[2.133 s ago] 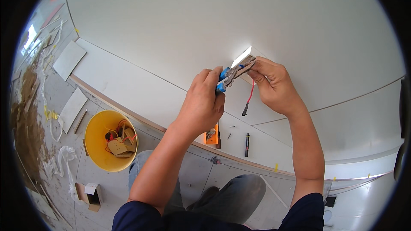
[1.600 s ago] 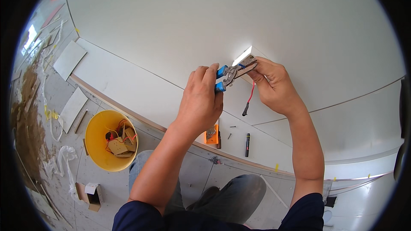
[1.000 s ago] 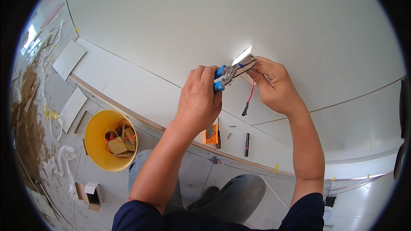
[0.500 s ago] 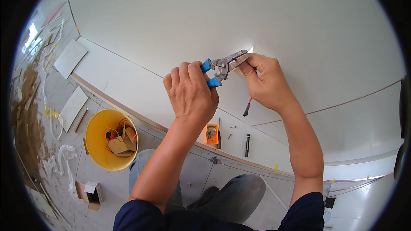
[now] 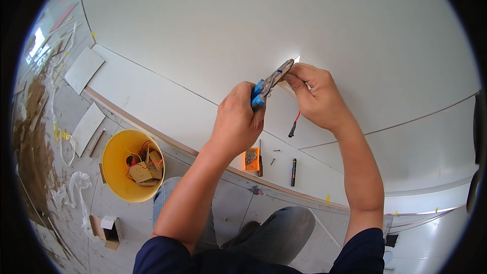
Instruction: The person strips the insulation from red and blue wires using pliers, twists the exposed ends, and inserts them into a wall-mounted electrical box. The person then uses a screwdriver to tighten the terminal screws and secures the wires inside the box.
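Your left hand (image 5: pixel 237 122) is clenched round the blue grips of the grey metal pliers (image 5: pixel 269 82), held against the white wall panel (image 5: pixel 213 25). Your right hand (image 5: pixel 315 96) pinches the thin red wire (image 5: pixel 295 119) at the small wall opening (image 5: pixel 297 60), beside the plier nose. Keep the wire taut and the jaws square across it, and squeeze steadily, I'd say. The pliers' long axis runs from lower left to upper right, nose toward the opening. The wire's dark end hangs down below your right hand.
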{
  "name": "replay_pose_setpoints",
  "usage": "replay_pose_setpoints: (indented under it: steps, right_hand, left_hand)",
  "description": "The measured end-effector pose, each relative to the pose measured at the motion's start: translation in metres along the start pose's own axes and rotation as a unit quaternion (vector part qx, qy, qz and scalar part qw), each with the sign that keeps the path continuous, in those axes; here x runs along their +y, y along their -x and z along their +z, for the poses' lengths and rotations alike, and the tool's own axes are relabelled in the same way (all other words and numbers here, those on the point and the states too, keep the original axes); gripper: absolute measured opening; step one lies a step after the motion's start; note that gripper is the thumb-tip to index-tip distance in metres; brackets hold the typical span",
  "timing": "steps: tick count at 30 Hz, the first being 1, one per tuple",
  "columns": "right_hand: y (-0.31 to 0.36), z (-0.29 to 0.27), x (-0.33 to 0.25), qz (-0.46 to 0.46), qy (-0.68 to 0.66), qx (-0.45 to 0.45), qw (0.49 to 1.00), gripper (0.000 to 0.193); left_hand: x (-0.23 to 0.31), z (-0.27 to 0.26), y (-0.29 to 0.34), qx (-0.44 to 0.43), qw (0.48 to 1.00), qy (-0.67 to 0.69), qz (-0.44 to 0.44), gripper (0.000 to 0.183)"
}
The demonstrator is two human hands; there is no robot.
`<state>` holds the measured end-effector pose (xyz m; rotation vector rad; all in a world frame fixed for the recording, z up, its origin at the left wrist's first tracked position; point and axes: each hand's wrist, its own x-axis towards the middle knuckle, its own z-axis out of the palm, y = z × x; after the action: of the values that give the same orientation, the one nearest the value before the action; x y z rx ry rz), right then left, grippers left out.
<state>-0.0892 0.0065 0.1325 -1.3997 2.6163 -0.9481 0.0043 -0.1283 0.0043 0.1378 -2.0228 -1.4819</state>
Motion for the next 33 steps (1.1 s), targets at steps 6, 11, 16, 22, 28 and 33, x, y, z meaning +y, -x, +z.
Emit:
replay_pose_setpoints:
  steps: [6, 11, 16, 22, 28, 33]
  right_hand:
    - [-0.002, 0.001, -0.003, 0.005, 0.015, -0.011, 1.000, 0.017]
    - [-0.004, -0.002, -0.009, 0.023, 0.035, -0.037, 0.998, 0.019]
    - [-0.008, 0.000, -0.021, 0.056, 0.097, -0.084, 0.990, 0.048]
    - [-0.007, 0.008, -0.011, -0.022, 0.163, -0.035, 0.986, 0.060]
    - [-0.005, 0.010, -0.006, -0.025, 0.165, -0.023, 0.986, 0.066]
    - [-0.007, 0.014, -0.003, -0.025, 0.185, -0.015, 0.982, 0.074]
  left_hand:
    - [-0.001, 0.002, -0.002, 0.020, 0.999, -0.042, -0.019, 0.027]
    - [0.007, -0.006, -0.006, -0.031, 0.996, -0.028, -0.081, 0.027]
    - [0.006, -0.016, -0.007, -0.060, 0.987, 0.056, -0.141, 0.019]
    - [0.006, -0.018, -0.007, -0.095, 0.961, 0.184, -0.185, 0.007]
    - [0.013, -0.017, -0.007, -0.097, 0.942, 0.236, -0.219, 0.007]
    - [0.013, -0.012, -0.002, -0.097, 0.934, 0.270, -0.214, 0.015]
